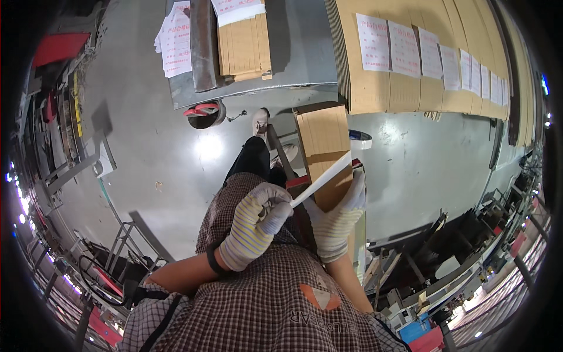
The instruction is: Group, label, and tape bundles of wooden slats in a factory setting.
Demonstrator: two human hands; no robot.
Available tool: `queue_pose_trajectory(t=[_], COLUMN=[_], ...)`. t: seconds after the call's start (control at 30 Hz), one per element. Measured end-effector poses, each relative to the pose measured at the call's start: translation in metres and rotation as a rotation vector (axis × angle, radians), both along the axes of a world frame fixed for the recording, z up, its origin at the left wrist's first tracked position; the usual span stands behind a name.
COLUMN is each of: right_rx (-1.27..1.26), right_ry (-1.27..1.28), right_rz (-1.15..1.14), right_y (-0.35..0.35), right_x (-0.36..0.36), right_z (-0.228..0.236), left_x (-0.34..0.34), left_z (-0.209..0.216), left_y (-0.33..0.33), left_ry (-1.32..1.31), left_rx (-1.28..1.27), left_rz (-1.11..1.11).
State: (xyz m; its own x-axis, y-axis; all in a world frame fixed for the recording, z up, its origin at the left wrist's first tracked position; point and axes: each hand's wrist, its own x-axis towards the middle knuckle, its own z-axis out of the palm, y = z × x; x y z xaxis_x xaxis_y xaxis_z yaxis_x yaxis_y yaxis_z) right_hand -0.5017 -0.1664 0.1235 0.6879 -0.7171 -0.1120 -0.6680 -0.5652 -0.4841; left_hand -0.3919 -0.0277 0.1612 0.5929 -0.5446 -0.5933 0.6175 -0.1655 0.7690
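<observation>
Both of my hands wear white knit gloves with yellow and grey stripes. The fingers of my left hand [258,220] pinch one end of a narrow white strip [322,180]. From there the strip slants up and right across a stack of folded brown cardboard [324,130], reaching its right edge. It looks like tape or a paper band; which one I cannot tell. My right hand [340,226] grips the near right side of this cardboard, fingers along its edge and thumb side toward the strip. The near end of the stack is partly hidden behind that hand.
A grey metal table [305,44] ahead carries another cardboard bundle [243,47] and white printed sheets [177,50]. At the right stands a long row of cardboard [375,91] with paper labels. A tape roll [360,139] lies beside the stack; red-handled scissors [202,110] rest on a round container.
</observation>
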Motion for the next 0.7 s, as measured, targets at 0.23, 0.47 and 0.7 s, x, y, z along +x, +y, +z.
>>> queue_pose_trajectory(t=[0.23, 0.47, 0.7], right_rx=[-0.121, -0.068, -0.075], right_ry=[0.018, 0.065, 0.009], right_rz=[0.018, -0.007, -0.035], right_y=[-0.001, -0.006, 0.002], right_x=[0.024, 0.016, 0.026], right_z=[-0.016, -0.018, -0.021], left_x=[0.008, -0.008, 0.016], left_z=[-0.118, -0.179, -0.221], left_y=[0.013, -0.052, -0.076], left_ry=[-0.145, 0.181, -0.195], left_rx=[0.082, -0.348, -0.232], left_rz=[-0.08, 0.099, -0.485])
